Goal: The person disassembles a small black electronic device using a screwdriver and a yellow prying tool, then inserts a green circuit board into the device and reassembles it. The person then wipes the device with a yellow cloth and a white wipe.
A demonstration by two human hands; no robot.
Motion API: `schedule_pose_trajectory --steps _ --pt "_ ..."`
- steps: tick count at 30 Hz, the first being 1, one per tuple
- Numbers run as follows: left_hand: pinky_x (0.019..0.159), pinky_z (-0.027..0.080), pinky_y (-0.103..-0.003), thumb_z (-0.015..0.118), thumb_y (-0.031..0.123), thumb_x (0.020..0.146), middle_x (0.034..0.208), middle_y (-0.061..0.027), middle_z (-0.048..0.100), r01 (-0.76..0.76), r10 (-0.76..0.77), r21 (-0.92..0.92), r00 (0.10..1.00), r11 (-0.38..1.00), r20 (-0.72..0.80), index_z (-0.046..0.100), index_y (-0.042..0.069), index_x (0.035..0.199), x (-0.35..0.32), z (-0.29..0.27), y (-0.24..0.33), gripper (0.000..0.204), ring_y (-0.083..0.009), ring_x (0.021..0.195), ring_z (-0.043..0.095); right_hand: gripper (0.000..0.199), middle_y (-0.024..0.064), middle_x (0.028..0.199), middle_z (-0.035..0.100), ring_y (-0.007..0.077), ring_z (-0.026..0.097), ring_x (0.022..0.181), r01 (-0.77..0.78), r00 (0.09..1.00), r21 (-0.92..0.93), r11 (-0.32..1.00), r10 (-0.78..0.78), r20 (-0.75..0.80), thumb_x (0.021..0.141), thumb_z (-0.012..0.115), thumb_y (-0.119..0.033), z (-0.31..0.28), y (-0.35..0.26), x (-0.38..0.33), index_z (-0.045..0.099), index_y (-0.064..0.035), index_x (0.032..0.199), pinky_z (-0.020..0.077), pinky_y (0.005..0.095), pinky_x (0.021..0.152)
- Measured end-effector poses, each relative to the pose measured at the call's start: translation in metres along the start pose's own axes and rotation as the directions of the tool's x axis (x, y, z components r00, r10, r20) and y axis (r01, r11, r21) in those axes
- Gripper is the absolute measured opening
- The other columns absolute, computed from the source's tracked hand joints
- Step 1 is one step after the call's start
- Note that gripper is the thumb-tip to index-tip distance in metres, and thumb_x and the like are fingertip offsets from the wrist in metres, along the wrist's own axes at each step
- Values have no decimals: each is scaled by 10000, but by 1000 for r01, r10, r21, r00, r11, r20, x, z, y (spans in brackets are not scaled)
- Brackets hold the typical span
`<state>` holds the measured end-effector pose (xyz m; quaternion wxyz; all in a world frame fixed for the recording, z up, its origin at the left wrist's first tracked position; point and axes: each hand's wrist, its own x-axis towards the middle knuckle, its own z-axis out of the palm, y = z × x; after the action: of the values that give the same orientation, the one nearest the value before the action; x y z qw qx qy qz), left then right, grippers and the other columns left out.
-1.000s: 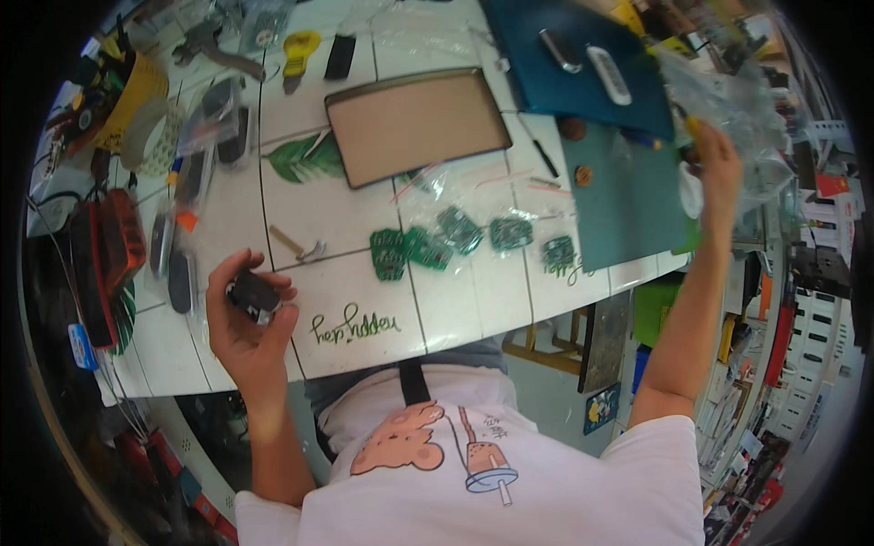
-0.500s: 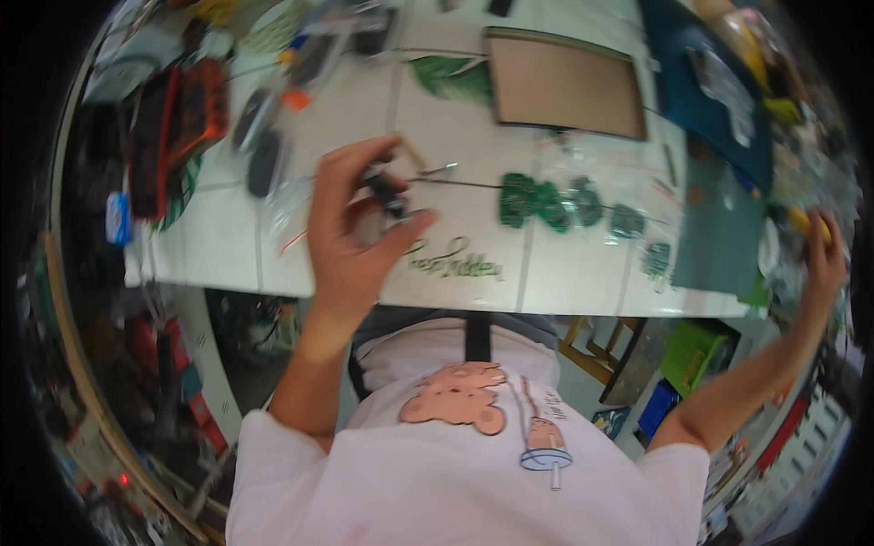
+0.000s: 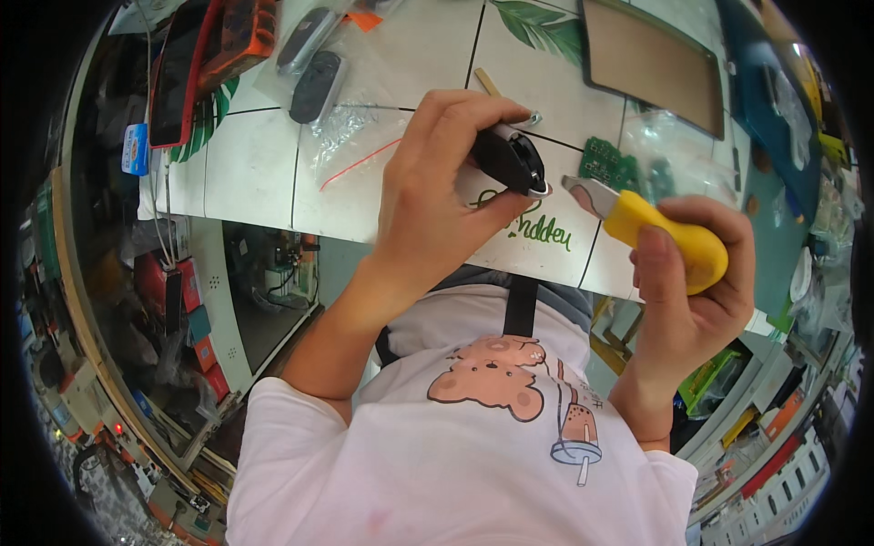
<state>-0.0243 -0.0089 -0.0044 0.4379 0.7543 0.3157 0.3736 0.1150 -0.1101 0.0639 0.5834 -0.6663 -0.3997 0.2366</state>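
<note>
A view from the head, looking down past a white T-shirt (image 3: 473,446) with a cartoon bear to a white tiled tabletop (image 3: 255,173).

The left hand (image 3: 428,191), in the centre of the frame, has its grip closed around a small black key fob (image 3: 510,159), thumb below and fingers curled over the top; the fob's rounded end points right. The right hand (image 3: 692,291), at centre right, has its grip clamped on the yellow handle of a small knife (image 3: 665,237), whose short grey blade points left toward the fob, close to it but not touching.

A second ago the right arm was stretched far out toward the upper right of the frame and the left hand held the fob low over the tabletop. Half a second ago the left hand had lifted, and the right hand, far right, seemed to hold something yellow. Now both hands have come together in front of the chest, so the blade is being brought to the fob's edge (my reading: opening its case is about to begin).

On the tabletop, upper left, lie two more black fobs (image 3: 314,64) in clear bags beside an orange and black tool (image 3: 241,27). Upper right is a brown pad (image 3: 651,59) with a dark border, and below it green circuit boards (image 3: 605,164) under a clear bag. A green leaf print (image 3: 537,23) and green script mark the tiles.
</note>
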Motion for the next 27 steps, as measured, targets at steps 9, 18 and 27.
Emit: schedule_pose_trajectory --steps 9,18,27 --pt "727 486 -227 681 -108 563 1044 -59 485 -22 22 -25 999 999 35 548 22 1049 0 -1 -5 520 -123 859 542 179 52 885 577 88 520 772 162 985 -166 973 -149 89 756 666 14 9 4 2 572 20 907 406 178 710" --pt "662 457 -255 680 -91 502 966 -70 490 -124 120 65 991 990 54 553 38 1005 1 1 -7 535 -160 837 527 165 53 869 580 89 519 763 136 984 -281 950 -96 152 756 666 9 5 -2 2 581 16 896 406 179 699" --pt "517 436 -273 709 -39 467 843 -91 481 -270 234 222 956 937 176 494 48 925 5 3 -6 513 -210 618 505 150 2 722 576 17 455 558 -228 946 -192 955 264 190 739 675 5 -6 2 8 600 4 869 324 143 503"
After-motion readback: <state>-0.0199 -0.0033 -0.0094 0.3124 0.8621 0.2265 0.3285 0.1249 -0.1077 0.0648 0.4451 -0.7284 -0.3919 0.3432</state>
